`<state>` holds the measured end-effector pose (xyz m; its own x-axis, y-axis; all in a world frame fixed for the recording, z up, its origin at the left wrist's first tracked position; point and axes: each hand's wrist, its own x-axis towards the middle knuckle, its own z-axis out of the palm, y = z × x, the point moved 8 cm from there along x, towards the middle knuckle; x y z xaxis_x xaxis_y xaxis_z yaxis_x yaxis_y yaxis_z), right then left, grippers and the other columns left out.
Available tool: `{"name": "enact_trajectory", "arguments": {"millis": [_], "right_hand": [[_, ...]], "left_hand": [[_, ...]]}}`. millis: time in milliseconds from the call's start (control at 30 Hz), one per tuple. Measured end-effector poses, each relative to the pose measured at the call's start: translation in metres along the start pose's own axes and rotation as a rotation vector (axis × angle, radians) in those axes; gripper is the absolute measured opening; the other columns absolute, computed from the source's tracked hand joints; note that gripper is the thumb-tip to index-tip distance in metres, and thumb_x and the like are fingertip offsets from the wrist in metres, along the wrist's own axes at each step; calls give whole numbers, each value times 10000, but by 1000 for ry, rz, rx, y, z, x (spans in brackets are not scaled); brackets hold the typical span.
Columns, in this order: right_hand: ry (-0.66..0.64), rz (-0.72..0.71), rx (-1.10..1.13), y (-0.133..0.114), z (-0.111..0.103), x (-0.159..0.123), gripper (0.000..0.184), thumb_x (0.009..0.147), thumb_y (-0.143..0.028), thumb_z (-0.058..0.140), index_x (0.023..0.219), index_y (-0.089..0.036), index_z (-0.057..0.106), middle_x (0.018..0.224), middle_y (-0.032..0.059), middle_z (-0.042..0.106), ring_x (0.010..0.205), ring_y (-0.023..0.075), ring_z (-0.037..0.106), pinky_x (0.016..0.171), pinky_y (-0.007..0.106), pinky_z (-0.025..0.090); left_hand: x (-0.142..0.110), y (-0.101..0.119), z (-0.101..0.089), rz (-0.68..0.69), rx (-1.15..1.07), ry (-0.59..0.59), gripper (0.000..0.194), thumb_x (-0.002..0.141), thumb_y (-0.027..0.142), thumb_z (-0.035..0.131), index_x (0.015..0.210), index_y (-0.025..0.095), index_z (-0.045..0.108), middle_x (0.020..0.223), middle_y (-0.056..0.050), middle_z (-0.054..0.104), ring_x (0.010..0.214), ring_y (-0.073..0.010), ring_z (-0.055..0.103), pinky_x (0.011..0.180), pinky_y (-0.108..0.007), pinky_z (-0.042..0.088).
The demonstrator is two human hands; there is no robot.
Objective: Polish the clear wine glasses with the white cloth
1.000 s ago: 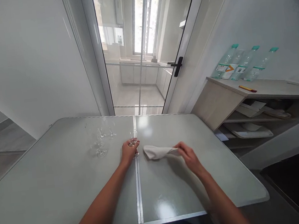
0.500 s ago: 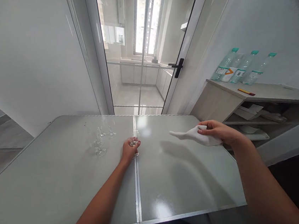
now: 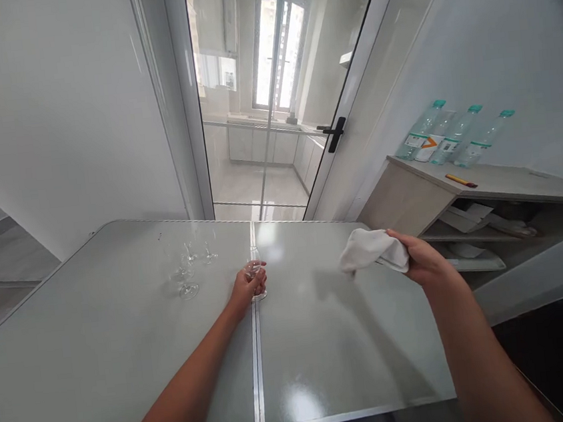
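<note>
My left hand (image 3: 249, 287) is closed around a small clear stemmed glass (image 3: 254, 253), upright beside the metal seam of the table. The glass's foot shows just below my fingers; its stem is covered by them. Raised above the right half of the table, my right hand (image 3: 422, 258) grips a white cloth (image 3: 372, 250) by one end. The cloth hangs bunched and folded to the left of my fingers, apart from the glass. Several more clear stemmed glasses (image 3: 188, 290) stand grouped to the left of my left hand, their outlines faint against the tabletop.
The pale grey-green table (image 3: 142, 373) has a metal edge and a seam down its middle. Behind it stands a glass door with a black handle (image 3: 336, 135). At right, a wooden shelf unit (image 3: 410, 187) carries several plastic bottles (image 3: 459, 135) and a yellow-and-red stick-like item (image 3: 461, 181).
My right hand lifted the white cloth off to the right, away from the glass, and the cloth's shape has turned and bunched. My left hand stays around the glass, its fingers slightly shifted.
</note>
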<state>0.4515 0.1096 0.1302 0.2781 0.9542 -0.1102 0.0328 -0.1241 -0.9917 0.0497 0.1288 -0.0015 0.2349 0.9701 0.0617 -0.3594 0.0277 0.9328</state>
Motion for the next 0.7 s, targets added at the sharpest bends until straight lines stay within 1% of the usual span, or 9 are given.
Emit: {"name": "enact_trajectory", "arguments": {"millis": [67,167,233,333,433,500,600,633,700], "right_hand": [[50,26,60,13,0,-3,268,754,-458,751,831,-218,661,741,35,705,656,197,644,575,291,544],[163,-2,-89,31,0,-8,365,724,-562,732,734,-218,611,623,30,639,578,211,601,500,308,487],[200,-71,-214,36,6,-13,437,705,-635,709,730,-210,612,615,18,613,570,201,577,497,299,456],[220,-213,-362,33,28,-30,495,772,-685,626,811,-191,633,662,4,594,601,168,531,506,259,414],[105,-310,-450,32,77,-55,480,862,-679,549,809,-202,579,631,-18,518,564,144,450,469,241,347],[-52,-382,-459,34,121,-74,434,921,-624,528,774,-216,529,622,-35,463,538,128,402,472,242,316],[-293,-482,-473,42,181,-100,361,968,-537,530,798,-218,539,654,-35,486,568,130,420,529,250,330],[-343,-503,-469,44,194,-105,331,976,-518,532,838,-218,555,679,-33,508,584,132,428,549,253,339],[-418,-507,-448,48,209,-110,285,991,-498,520,991,-220,584,739,-27,558,624,143,462,593,259,374]], "left_hand": [[-1,2,5,13,-82,-41,506,843,578,667,1152,183,590,723,37,530,495,-72,433,545,-244,414],[-3,7,5,82,3,-21,541,895,619,539,1208,180,580,827,-11,569,587,-114,493,593,-271,443],[-8,15,6,174,219,1,532,911,584,533,1266,189,577,879,-28,595,658,-137,526,642,-277,459],[-18,24,14,312,665,3,510,901,500,596,1331,228,576,922,-26,645,696,-148,563,733,-287,478],[-26,25,27,397,999,-30,533,882,440,633,1373,244,564,893,-17,686,650,-152,598,736,-294,489],[-30,23,34,443,1112,-70,561,869,423,647,1391,236,558,891,-32,709,685,-178,647,729,-298,497],[-34,22,40,517,1186,-121,594,844,400,666,1403,228,560,901,-57,732,756,-221,690,713,-304,504],[-35,22,41,537,1199,-131,603,837,387,669,1407,226,559,901,-63,737,764,-229,695,706,-304,504],[-36,22,41,568,1225,-146,616,821,365,674,1408,213,561,897,-76,744,765,-239,701,699,-307,505]]}}
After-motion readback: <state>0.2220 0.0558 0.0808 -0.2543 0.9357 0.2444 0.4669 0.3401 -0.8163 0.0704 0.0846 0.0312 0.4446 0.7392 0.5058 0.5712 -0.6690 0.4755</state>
